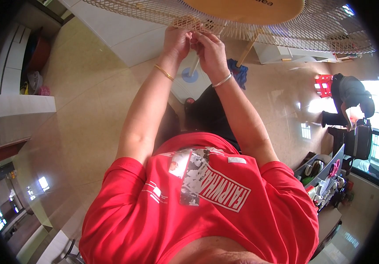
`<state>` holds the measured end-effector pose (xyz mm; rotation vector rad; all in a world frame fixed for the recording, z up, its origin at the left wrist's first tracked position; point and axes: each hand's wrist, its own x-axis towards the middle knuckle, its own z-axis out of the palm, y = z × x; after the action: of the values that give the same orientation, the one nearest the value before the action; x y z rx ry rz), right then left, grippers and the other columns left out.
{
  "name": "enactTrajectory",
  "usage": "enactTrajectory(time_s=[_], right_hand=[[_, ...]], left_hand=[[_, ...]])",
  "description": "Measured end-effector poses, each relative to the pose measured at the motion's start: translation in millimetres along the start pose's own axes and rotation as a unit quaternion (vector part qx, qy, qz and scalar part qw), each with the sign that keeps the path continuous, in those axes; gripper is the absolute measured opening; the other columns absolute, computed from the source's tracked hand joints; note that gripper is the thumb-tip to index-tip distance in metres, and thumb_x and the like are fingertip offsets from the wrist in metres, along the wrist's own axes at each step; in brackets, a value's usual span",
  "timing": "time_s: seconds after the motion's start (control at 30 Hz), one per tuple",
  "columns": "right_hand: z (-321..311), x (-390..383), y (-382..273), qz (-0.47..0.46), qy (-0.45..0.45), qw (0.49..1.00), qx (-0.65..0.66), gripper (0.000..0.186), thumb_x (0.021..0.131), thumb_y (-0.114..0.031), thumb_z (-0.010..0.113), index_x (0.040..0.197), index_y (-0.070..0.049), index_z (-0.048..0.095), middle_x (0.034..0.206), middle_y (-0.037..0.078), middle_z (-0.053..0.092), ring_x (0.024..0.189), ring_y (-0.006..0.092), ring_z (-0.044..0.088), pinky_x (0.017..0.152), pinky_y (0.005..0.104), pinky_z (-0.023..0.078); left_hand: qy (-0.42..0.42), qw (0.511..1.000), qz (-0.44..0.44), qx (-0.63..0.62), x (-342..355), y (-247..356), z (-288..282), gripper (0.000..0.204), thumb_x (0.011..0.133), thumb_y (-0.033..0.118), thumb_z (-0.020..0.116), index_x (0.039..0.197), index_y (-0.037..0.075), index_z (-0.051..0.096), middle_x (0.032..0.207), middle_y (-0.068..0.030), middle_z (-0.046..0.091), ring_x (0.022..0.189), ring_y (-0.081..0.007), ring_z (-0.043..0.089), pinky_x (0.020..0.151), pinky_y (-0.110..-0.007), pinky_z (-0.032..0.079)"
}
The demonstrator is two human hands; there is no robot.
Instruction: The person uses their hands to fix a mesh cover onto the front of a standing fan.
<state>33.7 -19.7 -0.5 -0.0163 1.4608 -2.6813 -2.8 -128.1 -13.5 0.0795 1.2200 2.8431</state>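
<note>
A wire fan guard (334,37) with a tan centre cap (242,9) spans the top of the view. At its lower rim, my left hand (176,42) and my right hand (211,53) meet, both closed with fingertips pinched close together. Whatever small part they hold there is too small and hidden to name. Below them a pale pole (194,66) runs to a round blue piece (189,75) near the floor. A dark blue cloth (238,75) lies just right of my right wrist, beside a wooden bar (246,52).
Another person (352,92) bends at the right over a dark padded object (357,141), near a red stool (323,83). A cluttered rack (328,163) stands at the lower right. White cabinetry (13,53) and a ledge (22,105) line the left.
</note>
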Motion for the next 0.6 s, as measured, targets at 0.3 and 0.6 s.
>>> enactTrajectory(time_s=[0.3, 0.6], right_hand=[[9, 2, -8, 0.021, -0.01, 1.0, 0.008, 0.015, 0.084, -0.007, 0.049, 0.091, 0.004, 0.057, 0.083, 0.01, 0.06, 0.072, 0.0158, 0.057, 0.063, 0.0256, 0.048], [7, 1, -4, 0.031, 0.017, 0.997, 0.068, 0.012, 0.084, -0.007, 0.049, 0.09, 0.002, 0.056, 0.081, 0.009, 0.06, 0.071, 0.0149, 0.057, 0.06, 0.0255, 0.047]], left_hand=[[0.013, 1.0, 0.004, -0.007, 0, -1, 0, 0.024, 0.074, 0.014, 0.065, 0.096, 0.007, 0.056, 0.079, -0.0061, 0.061, 0.061, -0.018, 0.057, 0.045, -0.03, 0.046], [0.053, 0.998, 0.006, -0.044, 3, -6, 3, 0.009, 0.072, 0.0, 0.059, 0.08, 0.003, 0.058, 0.069, -0.0031, 0.057, 0.055, -0.009, 0.048, 0.048, -0.022, 0.04]])
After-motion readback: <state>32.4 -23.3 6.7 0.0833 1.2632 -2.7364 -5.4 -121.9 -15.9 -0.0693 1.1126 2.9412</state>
